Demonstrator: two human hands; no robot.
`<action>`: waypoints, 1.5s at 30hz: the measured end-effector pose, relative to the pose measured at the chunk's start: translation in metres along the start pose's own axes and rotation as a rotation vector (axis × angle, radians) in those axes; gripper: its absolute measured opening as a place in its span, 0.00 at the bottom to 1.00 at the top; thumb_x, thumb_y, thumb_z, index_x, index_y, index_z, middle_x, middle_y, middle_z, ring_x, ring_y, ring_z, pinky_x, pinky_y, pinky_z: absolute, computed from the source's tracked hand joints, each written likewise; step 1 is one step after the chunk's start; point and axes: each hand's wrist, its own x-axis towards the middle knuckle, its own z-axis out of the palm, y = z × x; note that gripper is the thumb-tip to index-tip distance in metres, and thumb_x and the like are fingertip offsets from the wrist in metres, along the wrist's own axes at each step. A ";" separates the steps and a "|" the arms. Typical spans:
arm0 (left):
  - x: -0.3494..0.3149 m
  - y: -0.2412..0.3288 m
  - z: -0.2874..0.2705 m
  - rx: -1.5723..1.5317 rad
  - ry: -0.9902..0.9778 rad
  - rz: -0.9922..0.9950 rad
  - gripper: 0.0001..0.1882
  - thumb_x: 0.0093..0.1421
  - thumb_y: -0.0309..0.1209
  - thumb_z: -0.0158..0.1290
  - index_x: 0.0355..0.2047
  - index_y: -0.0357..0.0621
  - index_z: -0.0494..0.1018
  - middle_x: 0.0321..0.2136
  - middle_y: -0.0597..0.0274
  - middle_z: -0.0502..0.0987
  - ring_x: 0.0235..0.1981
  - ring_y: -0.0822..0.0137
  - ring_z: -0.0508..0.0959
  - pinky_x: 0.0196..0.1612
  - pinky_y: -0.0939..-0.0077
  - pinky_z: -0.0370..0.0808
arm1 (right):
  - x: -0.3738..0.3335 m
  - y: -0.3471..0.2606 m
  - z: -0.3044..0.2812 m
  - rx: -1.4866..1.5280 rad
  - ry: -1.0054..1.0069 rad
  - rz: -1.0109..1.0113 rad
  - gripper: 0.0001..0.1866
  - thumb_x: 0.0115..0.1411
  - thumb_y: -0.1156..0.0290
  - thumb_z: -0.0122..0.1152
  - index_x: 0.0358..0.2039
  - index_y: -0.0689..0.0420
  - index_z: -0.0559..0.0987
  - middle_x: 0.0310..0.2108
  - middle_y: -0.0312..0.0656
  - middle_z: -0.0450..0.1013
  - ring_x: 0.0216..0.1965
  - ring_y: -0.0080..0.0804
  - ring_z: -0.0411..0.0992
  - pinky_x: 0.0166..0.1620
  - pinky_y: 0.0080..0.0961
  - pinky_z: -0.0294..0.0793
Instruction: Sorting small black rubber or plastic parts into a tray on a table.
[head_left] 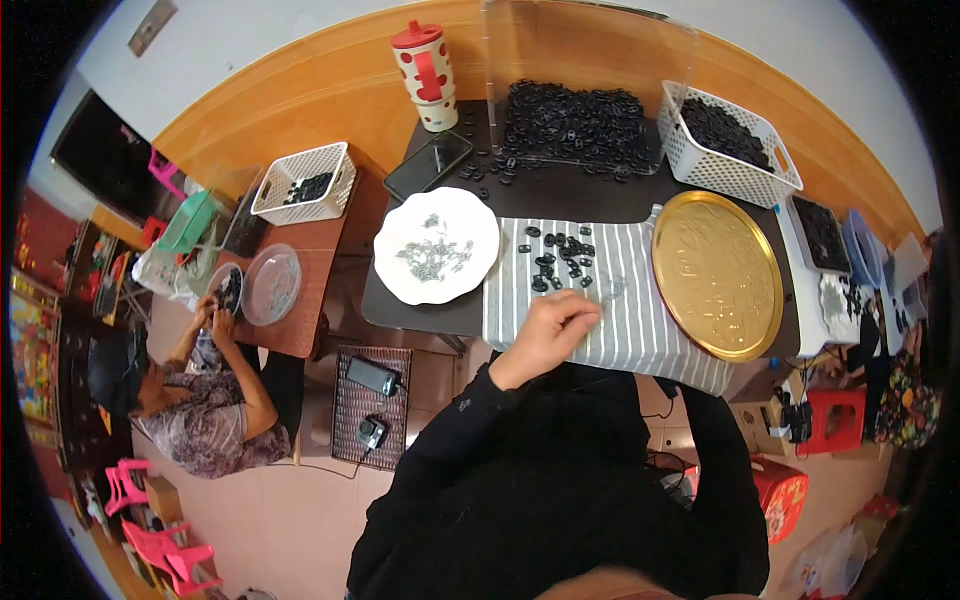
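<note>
My left hand is over the near edge of a grey-and-white striped cloth, fingers curled with thumb and fingertips together. Whatever they may hold is too small to make out. Just beyond the fingertips lie several small black oval plastic pieces, loosely scattered. A small clear object seems to lie on the cloth beside them. To the left, a white scalloped plate holds a spread of small greyish pieces. A round gold tray overlaps the cloth's right side. My right forearm runs below the table edge; its hand is hidden.
A clear bin heaped with black pieces stands at the back, beside a white basket of them. A phone and a dotted tumbler are at back left. Another person works at a brown table on the left.
</note>
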 end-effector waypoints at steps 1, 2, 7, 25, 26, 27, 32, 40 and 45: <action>-0.001 0.001 -0.003 0.059 0.119 0.048 0.05 0.55 0.21 0.56 0.33 0.34 0.77 0.24 0.53 0.76 0.24 0.60 0.75 0.28 0.70 0.70 | -0.026 0.024 0.007 0.016 0.001 0.016 0.23 0.59 0.60 0.63 0.50 0.61 0.76 0.44 0.53 0.75 0.46 0.44 0.74 0.46 0.35 0.73; -0.004 0.004 -0.008 0.120 0.244 0.090 0.05 0.54 0.20 0.55 0.33 0.34 0.77 0.25 0.52 0.76 0.25 0.54 0.76 0.28 0.68 0.71 | -0.030 0.020 0.015 0.030 -0.005 0.030 0.23 0.59 0.60 0.63 0.50 0.61 0.76 0.44 0.53 0.75 0.46 0.44 0.74 0.46 0.35 0.73; -0.002 0.013 -0.037 0.669 0.297 -0.064 0.11 0.50 0.20 0.57 0.37 0.35 0.77 0.33 0.50 0.72 0.37 0.50 0.74 0.39 0.60 0.72 | -0.043 0.000 0.036 0.097 -0.033 0.095 0.23 0.59 0.60 0.63 0.50 0.61 0.75 0.44 0.53 0.75 0.46 0.43 0.74 0.46 0.35 0.73; -0.001 -0.003 -0.028 0.775 0.248 -0.027 0.12 0.49 0.22 0.61 0.35 0.32 0.76 0.35 0.49 0.71 0.40 0.49 0.72 0.42 0.59 0.71 | -0.156 -0.213 -0.017 -0.021 0.234 -0.101 0.19 0.57 0.67 0.65 0.47 0.62 0.77 0.38 0.49 0.76 0.37 0.39 0.76 0.39 0.28 0.75; 0.001 -0.004 -0.028 0.771 0.240 -0.032 0.12 0.49 0.22 0.61 0.35 0.32 0.76 0.35 0.49 0.71 0.40 0.49 0.72 0.42 0.59 0.71 | -0.149 -0.219 -0.020 -0.016 0.231 -0.093 0.19 0.57 0.67 0.65 0.47 0.62 0.77 0.38 0.49 0.76 0.37 0.39 0.76 0.39 0.28 0.75; 0.001 -0.005 -0.029 0.748 0.246 -0.003 0.13 0.49 0.22 0.61 0.36 0.32 0.75 0.35 0.49 0.71 0.40 0.49 0.72 0.42 0.59 0.70 | -0.143 -0.225 -0.020 0.057 0.324 -0.190 0.19 0.57 0.68 0.66 0.47 0.62 0.77 0.38 0.48 0.76 0.35 0.38 0.76 0.37 0.28 0.74; 0.001 -0.004 -0.028 0.703 0.255 0.036 0.15 0.50 0.22 0.60 0.38 0.31 0.74 0.36 0.47 0.70 0.40 0.48 0.71 0.42 0.59 0.69 | -0.099 -0.258 -0.034 -0.042 0.678 -0.430 0.11 0.57 0.75 0.62 0.40 0.63 0.76 0.31 0.47 0.73 0.28 0.39 0.72 0.31 0.30 0.70; 0.001 -0.003 -0.024 0.730 0.238 0.018 0.10 0.53 0.21 0.57 0.33 0.28 0.71 0.37 0.45 0.68 0.40 0.45 0.69 0.42 0.57 0.68 | -0.052 -0.266 -0.037 -0.059 0.615 -0.468 0.08 0.56 0.76 0.60 0.37 0.62 0.76 0.28 0.48 0.71 0.28 0.47 0.71 0.31 0.34 0.69; -0.001 -0.007 -0.028 0.623 0.245 0.072 0.11 0.50 0.16 0.56 0.34 0.33 0.69 0.35 0.48 0.69 0.38 0.47 0.69 0.40 0.59 0.68 | -0.040 -0.257 -0.038 -0.073 0.692 -0.438 0.08 0.55 0.77 0.59 0.37 0.61 0.77 0.28 0.48 0.70 0.29 0.49 0.72 0.32 0.37 0.69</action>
